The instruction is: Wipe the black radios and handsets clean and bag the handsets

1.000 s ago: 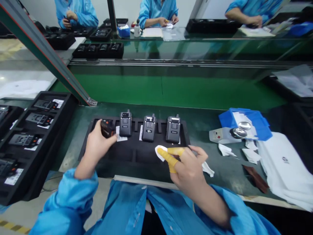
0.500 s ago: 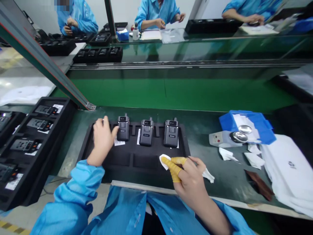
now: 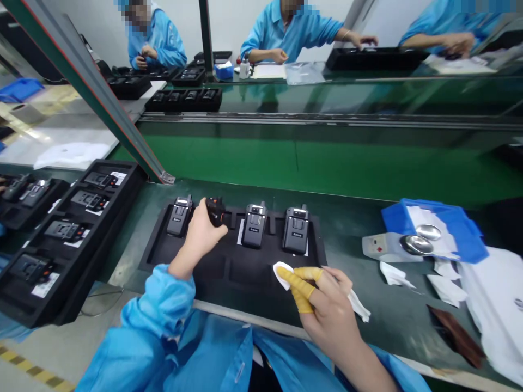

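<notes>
My left hand (image 3: pixel 202 234) is wrapped round a black handheld device (image 3: pixel 215 211), lifted and turned at the back of the black tray (image 3: pixel 229 272); orange marks show on its side. To the left of that hand a similar device (image 3: pixel 178 216), with a stub antenna, stands in the tray. Two more, a middle device (image 3: pixel 254 226) and a right device (image 3: pixel 296 230), sit in slots, lettered fronts up. My right hand (image 3: pixel 327 296), with yellow finger covers, pinches a small white wipe (image 3: pixel 283 275) above the tray's front right. A white tissue (image 3: pixel 359 306) sticks out beside that hand.
Black trays of devices (image 3: pixel 69 228) stand at left under a slanted metal post (image 3: pixel 102 103). At right are a blue bin (image 3: pixel 469 245), a clear bottle (image 3: pixel 376 246), metal lids (image 3: pixel 417 245), scraps, a brown strip (image 3: pixel 455 335) and white bags (image 3: pixel 498 305). Co-workers sit beyond the green partition (image 3: pixel 245 149).
My left hand has moved right and taken the second device out of its slot, turning it. The right hand keeps its wipe. The view has shifted left; a co-worker has reached toward a black tray.
</notes>
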`<state>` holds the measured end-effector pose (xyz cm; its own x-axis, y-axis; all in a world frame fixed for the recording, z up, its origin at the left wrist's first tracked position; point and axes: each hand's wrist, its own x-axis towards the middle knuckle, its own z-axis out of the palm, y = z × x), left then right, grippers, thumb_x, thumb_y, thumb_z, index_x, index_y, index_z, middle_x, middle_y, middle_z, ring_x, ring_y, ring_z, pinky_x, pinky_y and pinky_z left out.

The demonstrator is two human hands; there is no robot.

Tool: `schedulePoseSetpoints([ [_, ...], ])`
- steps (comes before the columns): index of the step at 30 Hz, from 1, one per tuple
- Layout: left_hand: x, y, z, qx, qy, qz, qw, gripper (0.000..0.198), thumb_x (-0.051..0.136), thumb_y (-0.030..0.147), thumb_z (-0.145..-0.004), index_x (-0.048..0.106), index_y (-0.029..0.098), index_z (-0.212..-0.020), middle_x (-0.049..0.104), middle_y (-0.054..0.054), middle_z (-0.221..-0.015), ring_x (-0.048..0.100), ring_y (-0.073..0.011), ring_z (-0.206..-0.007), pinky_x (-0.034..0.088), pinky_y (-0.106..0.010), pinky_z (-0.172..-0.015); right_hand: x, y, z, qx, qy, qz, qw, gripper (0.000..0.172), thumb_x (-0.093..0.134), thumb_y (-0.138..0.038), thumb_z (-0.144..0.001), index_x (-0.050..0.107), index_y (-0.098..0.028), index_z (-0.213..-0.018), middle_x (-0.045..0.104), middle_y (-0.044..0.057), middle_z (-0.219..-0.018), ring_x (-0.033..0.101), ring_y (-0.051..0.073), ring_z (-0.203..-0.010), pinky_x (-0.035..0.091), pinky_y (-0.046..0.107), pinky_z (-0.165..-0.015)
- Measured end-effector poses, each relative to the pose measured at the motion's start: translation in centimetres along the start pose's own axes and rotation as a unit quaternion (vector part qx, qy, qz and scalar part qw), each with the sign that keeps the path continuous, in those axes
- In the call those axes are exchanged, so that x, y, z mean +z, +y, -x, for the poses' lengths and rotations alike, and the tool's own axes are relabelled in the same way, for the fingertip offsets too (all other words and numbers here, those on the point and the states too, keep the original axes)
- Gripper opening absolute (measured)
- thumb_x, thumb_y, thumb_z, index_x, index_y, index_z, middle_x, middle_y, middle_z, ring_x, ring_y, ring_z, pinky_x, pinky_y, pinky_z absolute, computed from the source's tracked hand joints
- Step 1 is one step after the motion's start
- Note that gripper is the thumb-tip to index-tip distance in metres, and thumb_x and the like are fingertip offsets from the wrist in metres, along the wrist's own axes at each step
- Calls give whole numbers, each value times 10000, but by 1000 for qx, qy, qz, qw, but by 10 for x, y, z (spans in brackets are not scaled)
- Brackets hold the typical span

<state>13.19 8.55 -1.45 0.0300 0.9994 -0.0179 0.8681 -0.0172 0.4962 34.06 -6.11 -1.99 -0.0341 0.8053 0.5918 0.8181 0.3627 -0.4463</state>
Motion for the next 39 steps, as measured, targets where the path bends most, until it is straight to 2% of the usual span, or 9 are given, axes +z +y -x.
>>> schedulePoseSetpoints([
  [2, -3, 2, 21, 30, 25, 113, 993, 603, 592, 121, -576, 445, 183, -1157, 607, -69, -1035, 619, -227, -932, 487, -362, -822, 1, 0, -8, 1, 10, -10, 1000, 381, 480, -75, -813, 671, -318, -1037, 610, -16, -783, 565, 125, -711, 362, 372, -822],
  [4, -2, 5, 42, 61, 37, 234, 970, 568, 535, 80, -532, 468, 213, -1080, 598, -31, -997, 613, -203, -892, 486, -360, -811, 2, -3, -18, -2, 20, -17, 1000, 361, 498, -90, -832, 659, -312, -1067, 609, -10, -797, 575, 125, -735, 367, 363, -814],
  [6, 0, 8, 59, 85, 33, 288, 953, 540, 505, 69, -515, 481, 225, -1031, 586, -19, -986, 599, -198, -903, 479, -362, -820, 3, -9, -30, -10, 33, -20, 999, 355, 501, -84, -835, 658, -295, -1074, 612, -1, -817, 578, 126, -756, 367, 361, -816],
  [12, 3, 18, 81, 171, 12, 276, 946, 480, 521, 69, -542, 491, 232, -993, 568, -16, -947, 576, -194, -885, 489, -348, -779, 11, -30, -52, -66, 14, -6, 998, 482, 489, -80, -808, 611, -335, -1198, 629, -8, -881, 562, 120, -782, 325, 380, -856],
  [17, 3, 18, 86, 227, 13, 278, 933, 429, 556, 89, -612, 479, 235, -1008, 569, -30, -954, 587, -200, -895, 501, -349, -759, 16, -41, -52, -122, -24, 34, 992, 381, 460, -82, -810, 691, -319, -999, 618, -45, -785, 534, 105, -792, 238, 399, -920],
  [22, 2, 17, 90, 229, 12, 277, 933, 483, 545, 78, -603, 482, 235, -1055, 574, -37, -987, 589, -207, -920, 502, -365, -783, 8, -40, -52, -144, -6, 48, 988, 382, 413, -48, -827, 687, -293, -933, 628, -64, -750, 551, 90, -795, 220, 396, -940],
  [27, 3, 18, 91, 217, 2, 292, 931, 505, 517, 60, -567, 484, 235, -1041, 579, -25, -976, 589, -202, -906, 500, -358, -777, 4, -34, -55, -125, 10, 87, 988, 352, 431, -65, -816, 695, -285, -892, 646, -51, -759, 551, 97, -788, 216, 384, -933],
  [32, 6, 17, 91, 225, 6, 289, 930, 470, 567, 95, -615, 491, 228, -1060, 579, -41, -1000, 593, -205, -926, 501, -358, -788, 8, -44, -51, -165, -2, 82, 983, 329, 422, -81, -862, 684, -275, -904, 673, -67, -812, 545, 91, -799, 214, 388, -931],
  [39, 11, 17, 92, 221, 28, 263, 939, 438, 564, 81, -618, 497, 235, -1022, 574, -18, -957, 578, -183, -881, 505, -339, -764, 11, -40, -42, -126, 16, 117, 985, 305, 423, -87, -868, 686, -221, -794, 652, -41, -753, 534, 96, -785, 228, 381, -928],
])
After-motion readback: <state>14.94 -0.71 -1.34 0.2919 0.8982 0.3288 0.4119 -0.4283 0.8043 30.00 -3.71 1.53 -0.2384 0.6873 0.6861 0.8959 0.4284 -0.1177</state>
